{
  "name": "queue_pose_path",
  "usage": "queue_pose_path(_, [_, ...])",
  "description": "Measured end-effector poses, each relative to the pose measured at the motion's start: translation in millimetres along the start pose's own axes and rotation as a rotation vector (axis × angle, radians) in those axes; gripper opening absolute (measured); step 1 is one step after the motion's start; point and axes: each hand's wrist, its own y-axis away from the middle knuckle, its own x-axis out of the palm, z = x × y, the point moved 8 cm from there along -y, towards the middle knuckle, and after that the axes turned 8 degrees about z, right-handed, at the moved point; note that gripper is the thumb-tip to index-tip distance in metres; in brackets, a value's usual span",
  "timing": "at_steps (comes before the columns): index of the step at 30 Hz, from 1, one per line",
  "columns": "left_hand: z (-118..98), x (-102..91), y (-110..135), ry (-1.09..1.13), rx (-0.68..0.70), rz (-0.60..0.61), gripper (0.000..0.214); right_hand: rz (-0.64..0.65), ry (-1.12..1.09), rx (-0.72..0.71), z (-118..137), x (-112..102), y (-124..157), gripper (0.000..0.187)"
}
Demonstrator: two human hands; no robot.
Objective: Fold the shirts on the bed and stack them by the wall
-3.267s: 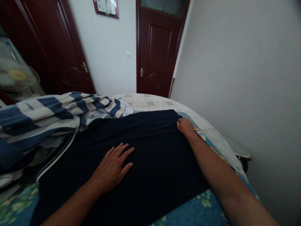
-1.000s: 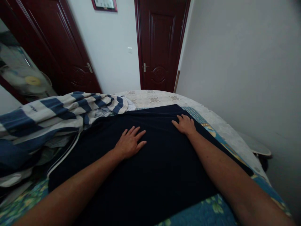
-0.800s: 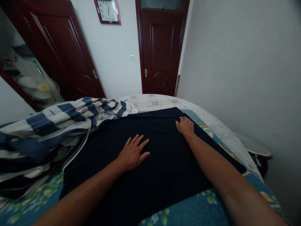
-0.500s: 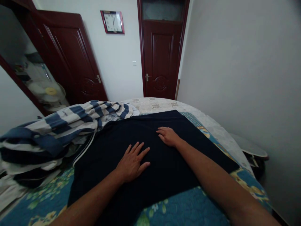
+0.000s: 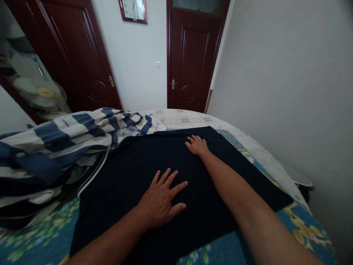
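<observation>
A dark navy garment [image 5: 154,158] with white trim along its left edge lies spread out before me; the frames do not show exactly which kind of garment it is. My left hand [image 5: 161,200] rests on its middle, palm down with the fingers spread. Farther off and to the right, my right hand [image 5: 197,145] lies flat on the same cloth near its far edge, fingers slightly apart. Neither hand grips anything. The garment's near left part is partly hidden under my left forearm.
Heaped on the left is a pile of clothes with a blue-and-white striped garment [image 5: 82,129] on top. Under everything lies a teal floral quilt [image 5: 220,250], with a pale patterned cover [image 5: 190,117] beyond it. A white wall [image 5: 289,73] stands right; dark red doors [image 5: 193,55] are behind.
My right hand has slid away from me across the cloth, toward its far edge. The left hand stays spread on the garment, and the view has tilted down a little.
</observation>
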Motion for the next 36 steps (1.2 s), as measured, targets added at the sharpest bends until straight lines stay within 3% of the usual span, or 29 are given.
queue_pose_path(5, [-4.7,0.1,1.9,0.005,0.057,0.024,0.077,-0.103,-0.050,0.056,-0.8,-5.9,-13.5,0.061])
queue_pose_path(10, [-6.2,-3.5,1.7,0.011,0.059,0.029,0.078,-0.276,-0.079,-0.112,15.4,-19.7,15.4,0.060])
queue_pose_path(14, [-5.9,-4.0,0.9,0.016,0.054,0.034,0.078,-0.171,-0.041,-0.256,45.5,-5.8,59.9,0.058])
queue_pose_path(19, [-4.1,-2.3,-1.9,-0.002,0.062,0.010,0.077,-0.017,0.010,-0.261,57.1,11.4,113.3,0.061])
queue_pose_path(22, [-2.6,1.2,-0.3,-0.029,0.055,0.010,0.077,0.015,0.029,-0.197,36.1,9.7,133.2,0.065])
queue_pose_path(25, [-1.1,6.9,11.3,-0.060,0.047,0.019,0.077,0.021,0.038,-0.099,-3.8,3.4,148.9,0.067])
queue_pose_path(31, [3.9,18.3,56.4,-0.085,0.023,-0.010,0.075,-0.029,0.068,0.264,-113.7,-14.5,189.6,0.067])
queue_pose_path(36, [7.8,17.5,93.6,0.033,-0.030,-0.038,0.067,-0.144,0.102,0.431,-166.4,-25.4,230.7,0.064])
